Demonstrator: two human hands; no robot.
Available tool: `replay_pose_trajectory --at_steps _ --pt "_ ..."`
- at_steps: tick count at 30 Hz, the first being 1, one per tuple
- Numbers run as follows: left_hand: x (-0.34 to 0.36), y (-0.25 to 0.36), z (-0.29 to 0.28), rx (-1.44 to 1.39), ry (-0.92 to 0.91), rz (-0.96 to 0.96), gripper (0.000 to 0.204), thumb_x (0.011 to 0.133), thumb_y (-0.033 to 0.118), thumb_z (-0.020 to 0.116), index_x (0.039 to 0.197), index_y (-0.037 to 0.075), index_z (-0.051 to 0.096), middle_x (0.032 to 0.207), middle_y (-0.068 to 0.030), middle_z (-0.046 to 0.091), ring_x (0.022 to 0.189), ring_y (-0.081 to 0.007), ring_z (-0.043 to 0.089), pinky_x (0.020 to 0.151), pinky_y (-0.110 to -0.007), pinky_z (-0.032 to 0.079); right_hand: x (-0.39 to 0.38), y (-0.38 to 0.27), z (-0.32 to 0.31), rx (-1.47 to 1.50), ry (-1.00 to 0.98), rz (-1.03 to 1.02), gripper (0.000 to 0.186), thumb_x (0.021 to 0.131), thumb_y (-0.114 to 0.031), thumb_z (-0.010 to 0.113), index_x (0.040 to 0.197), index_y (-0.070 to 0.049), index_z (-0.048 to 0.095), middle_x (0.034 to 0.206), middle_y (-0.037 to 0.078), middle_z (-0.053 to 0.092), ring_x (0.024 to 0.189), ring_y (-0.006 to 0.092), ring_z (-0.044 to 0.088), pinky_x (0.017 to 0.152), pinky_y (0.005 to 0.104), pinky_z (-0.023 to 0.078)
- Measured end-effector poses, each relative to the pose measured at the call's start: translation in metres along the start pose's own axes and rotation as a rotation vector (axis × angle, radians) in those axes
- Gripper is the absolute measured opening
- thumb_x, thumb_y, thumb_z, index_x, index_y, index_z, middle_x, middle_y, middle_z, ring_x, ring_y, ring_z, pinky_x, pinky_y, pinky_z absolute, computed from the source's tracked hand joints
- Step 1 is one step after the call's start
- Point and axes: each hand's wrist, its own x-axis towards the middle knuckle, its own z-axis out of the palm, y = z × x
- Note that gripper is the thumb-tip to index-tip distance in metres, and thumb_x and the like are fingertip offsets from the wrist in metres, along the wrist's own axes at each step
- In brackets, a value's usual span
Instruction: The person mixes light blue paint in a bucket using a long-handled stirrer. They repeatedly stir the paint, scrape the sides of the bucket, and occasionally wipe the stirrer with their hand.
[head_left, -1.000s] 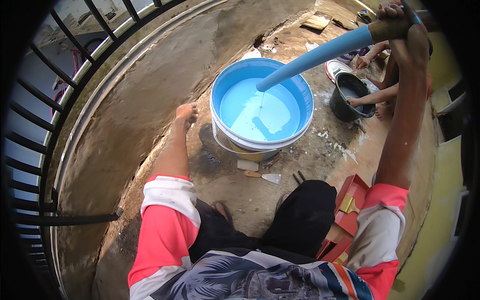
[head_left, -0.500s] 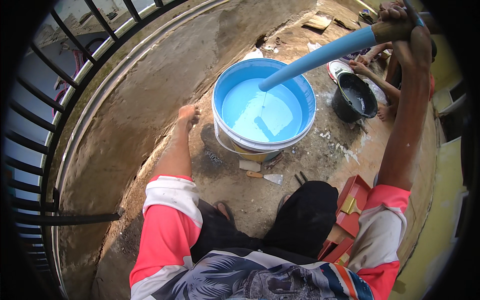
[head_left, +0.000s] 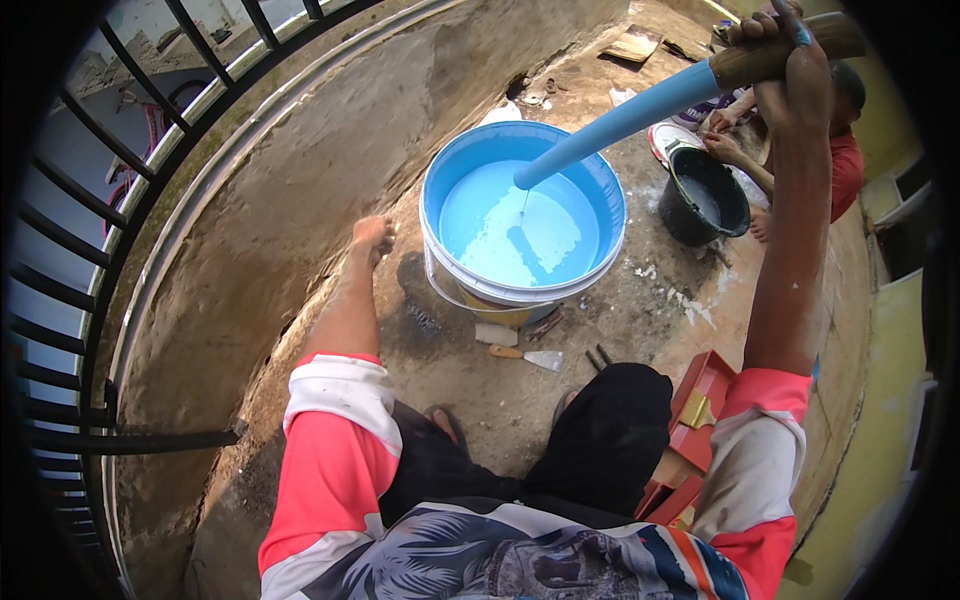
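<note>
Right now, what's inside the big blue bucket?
The blue bucket holds light blue paint. The paint-coated stick, held by the right hand, hangs above it, dripping. The bucket's bottom is hidden under the paint.

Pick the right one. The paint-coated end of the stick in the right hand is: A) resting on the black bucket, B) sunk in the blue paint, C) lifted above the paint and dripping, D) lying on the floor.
C: the stick, gripped by the right hand, ends above the paint bucket, with a thin drip falling.
</note>
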Motion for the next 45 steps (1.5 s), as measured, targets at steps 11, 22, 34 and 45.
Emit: replay_pose_trajectory --at_steps 11,22,34,45 --pt "-0.022 0.132 -0.012 0.047 0.184 0.698 0.039 0.091 0.034 0.073 0.118 0.006 0.067 0.099 -0.0086 0.071 0.082 -0.0173 0.068 0.067 -0.031 0.053 -0.023 0.057 0.028 -0.071 -0.132 0.277 0.017 0.095 -0.016 0.068 0.085 -0.004 0.061 0.066 0.003 0.055 0.059 0.0161 0.058 0.058 0.0326 0.052" --pt "-0.239 0.242 0.107 0.247 -0.355 1.456 0.073 0.089 0.052 0.071 0.145 0.01 0.051 0.138 -0.0178 0.061 0.136 -0.033 0.053 0.114 -0.057 0.039 -0.129 0.189 0.047 -0.608 -0.456 0.257 0.036 0.083 -0.034 0.078 0.1 -0.004 0.07 0.088 0.018 0.073 0.089 0.0349 0.071 0.081 0.044 0.054" --pt "-0.168 0.191 0.166 0.691 -0.388 1.361 0.035 0.101 0.013 0.051 0.135 0.01 0.061 0.117 -0.0187 0.071 0.113 -0.0345 0.067 0.095 -0.042 0.051 -0.117 0.14 -0.026 -1.019 -0.664 0.232 0.065 0.089 -0.04 0.077 0.132 0.004 0.056 0.109 0.021 0.07 0.092 0.0258 0.072 0.076 0.0354 0.059" --pt "-0.162 0.182 0.19 0.72 -0.35 1.436 0.038 0.104 0.014 0.044 0.14 0.014 0.057 0.123 -0.0116 0.071 0.11 -0.0271 0.068 0.097 -0.038 0.05 -0.279 0.187 -0.262 0.098 0.396 1.087 0.039 0.106 -0.039 0.033 0.123 -0.006 0.046 0.13 0.033 0.06 0.058 0.011 0.053 0.046 0.0214 0.042"
